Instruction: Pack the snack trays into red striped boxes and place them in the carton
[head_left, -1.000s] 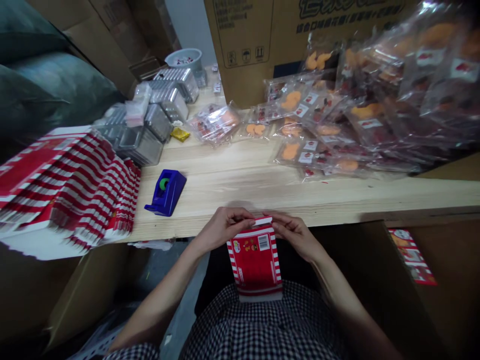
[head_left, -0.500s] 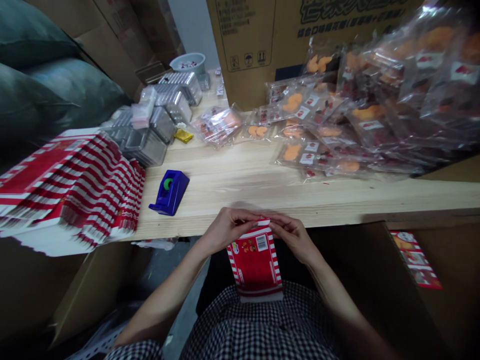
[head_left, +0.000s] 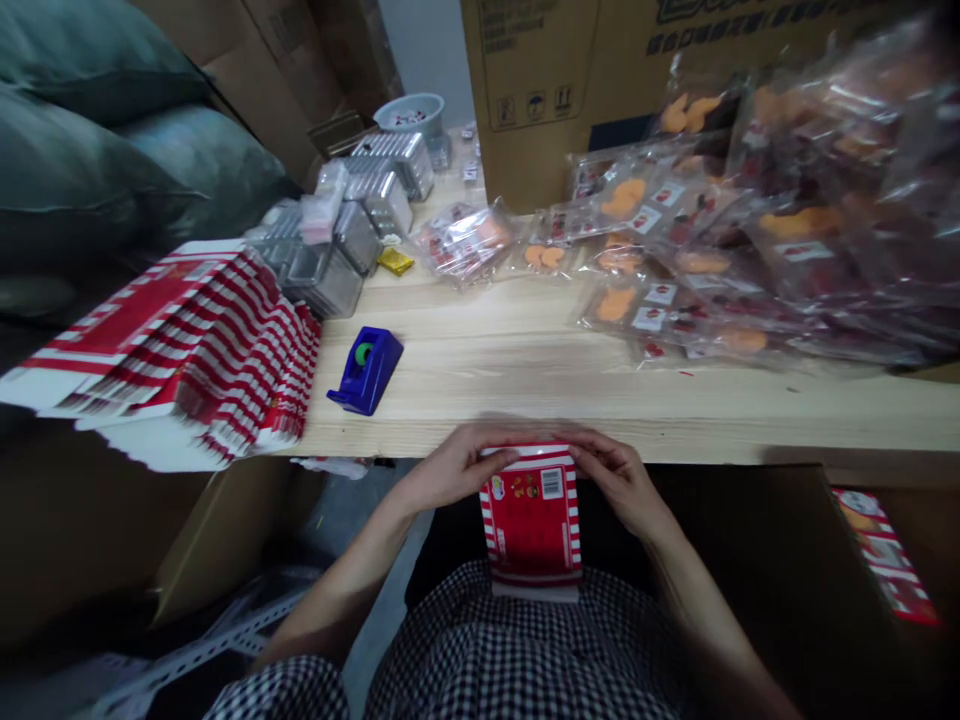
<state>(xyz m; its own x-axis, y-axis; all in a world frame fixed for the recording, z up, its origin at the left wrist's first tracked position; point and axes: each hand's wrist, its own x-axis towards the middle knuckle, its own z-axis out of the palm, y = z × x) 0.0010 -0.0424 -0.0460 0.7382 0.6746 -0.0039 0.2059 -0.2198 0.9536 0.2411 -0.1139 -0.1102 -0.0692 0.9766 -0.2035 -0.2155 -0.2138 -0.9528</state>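
A red box with white-striped sides [head_left: 534,525] hangs below the table's front edge, over my lap, its printed face with a barcode towards me. My left hand [head_left: 466,465] grips its upper left corner, thumb on the near face. At the upper right corner my right hand [head_left: 611,475] pinches it in the same way. The fingers behind the box are partly hidden. Left of the hands, a blue tape dispenser [head_left: 367,370] with a green core stands on the wooden table [head_left: 487,350].
Stacked flat red-striped boxes [head_left: 247,360] overhang the table's left front. Behind are clear plastic cases [head_left: 330,275], a yellow packet [head_left: 395,261] and a tub [head_left: 412,115]. Clear bags with orange pieces [head_left: 712,260] pile up at right, before a large carton [head_left: 540,170]. Another striped box [head_left: 885,555] lies lower right.
My fingers have spread from the middle of the box's top edge to its two corners. The top strip between them now shows flat and wide. The view has shifted slightly left.
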